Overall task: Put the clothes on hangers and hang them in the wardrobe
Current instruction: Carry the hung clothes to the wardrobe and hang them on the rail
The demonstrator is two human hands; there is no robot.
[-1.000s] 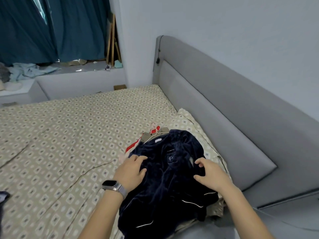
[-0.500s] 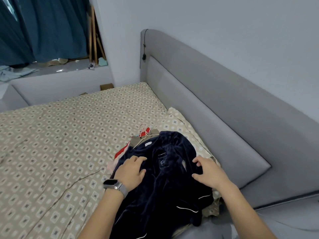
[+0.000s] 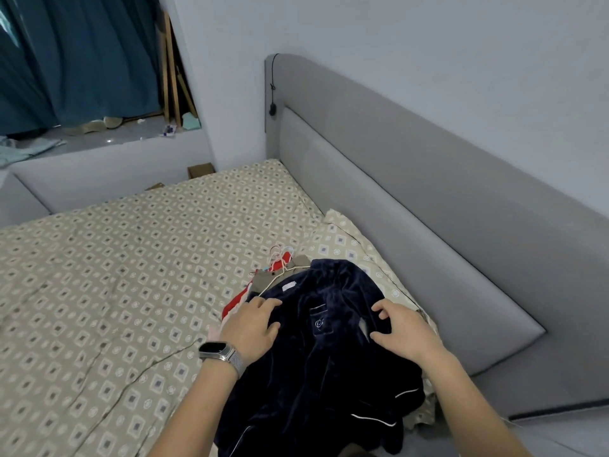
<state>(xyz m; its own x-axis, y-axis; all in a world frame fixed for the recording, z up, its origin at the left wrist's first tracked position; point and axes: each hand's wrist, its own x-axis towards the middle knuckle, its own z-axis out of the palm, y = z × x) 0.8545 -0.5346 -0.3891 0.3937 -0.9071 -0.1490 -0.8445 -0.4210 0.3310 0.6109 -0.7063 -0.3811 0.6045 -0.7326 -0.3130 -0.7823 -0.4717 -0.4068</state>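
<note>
The left hand (image 3: 253,328) lies on the left shoulder of the navy top (image 3: 323,354), fingers bent and digging into the velvet as if gathering it; it seems to grip the cloth, though the fingertips are partly sunk in the folds. The right hand (image 3: 400,329) sits on the right shoulder, fingers curled and spread, thumb tucked against the fabric, likewise bunching it. A watch (image 3: 219,351) is on the left wrist.

The top lies chest up on the near right part of the bed (image 3: 115,291), its collar pointing far, a small crest on the pocket. Just beyond the collar a white hanger (image 3: 283,275) pokes out, with red and grey clothes (image 3: 263,282) under and beside it. A pillow (image 3: 342,239) lies between the pile and the grey headboard (image 3: 412,192).

By my reading this is the start of one garment's cycle: the top is being taken up by its shoulders, not yet on a hanger. Next it needs lifting clear, one hand freed to draw out the hanger, then each arm slid into a shoulder. No wardrobe is in view.
</note>
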